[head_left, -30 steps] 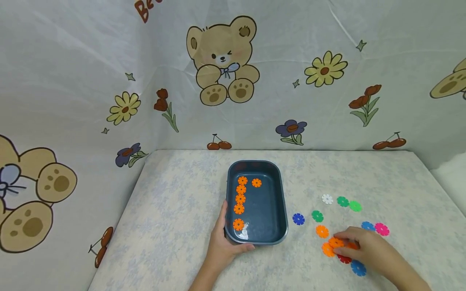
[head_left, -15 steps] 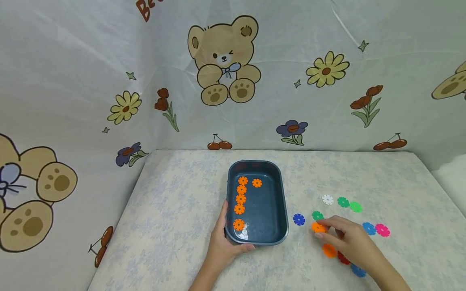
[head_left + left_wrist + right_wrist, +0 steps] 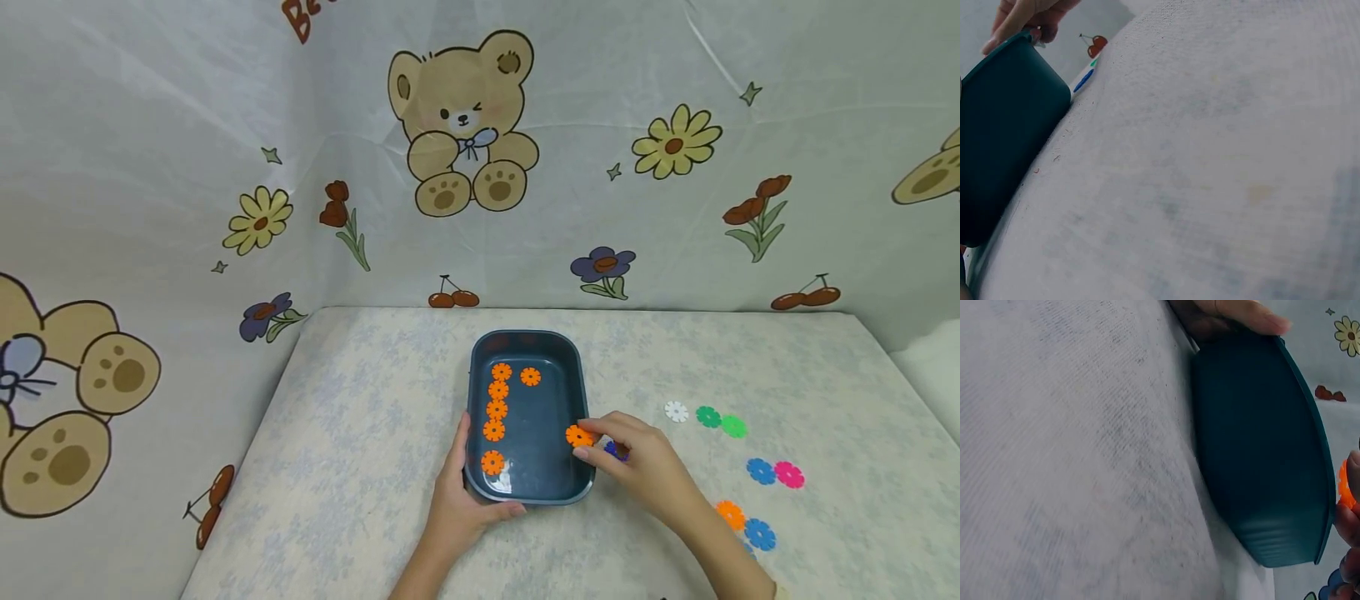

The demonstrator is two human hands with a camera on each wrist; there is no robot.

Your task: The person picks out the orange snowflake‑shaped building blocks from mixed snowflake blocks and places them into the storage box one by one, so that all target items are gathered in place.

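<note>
A dark blue-green plastic basin [image 3: 536,487] sits on the table, with several orange snowflake discs [image 3: 497,409] lying in it, mostly along its left side. My left hand [image 3: 459,512] holds the basin's near left corner, thumb along the front and fingers up the left side. Over the basin's right rim, my right hand [image 3: 637,462] pinches another orange snowflake disc [image 3: 579,436] between thumb and fingers. In the right wrist view that orange disc [image 3: 1344,484] shows just beyond the rim. A dark blue disc [image 3: 617,451] is partly hidden by the right hand.
Right of the basin lie loose discs: a white one [image 3: 677,412], two green ones [image 3: 708,417], a blue one [image 3: 761,471] beside a pink one [image 3: 789,475]. An orange one [image 3: 731,514] and a blue one [image 3: 760,534] lie near the right forearm. A bear-print cloth [image 3: 555,250] hangs behind.
My right hand has moved left from the loose discs to the basin's right rim, carrying an orange snowflake disc. The left hand and the basin have stayed in place.
</note>
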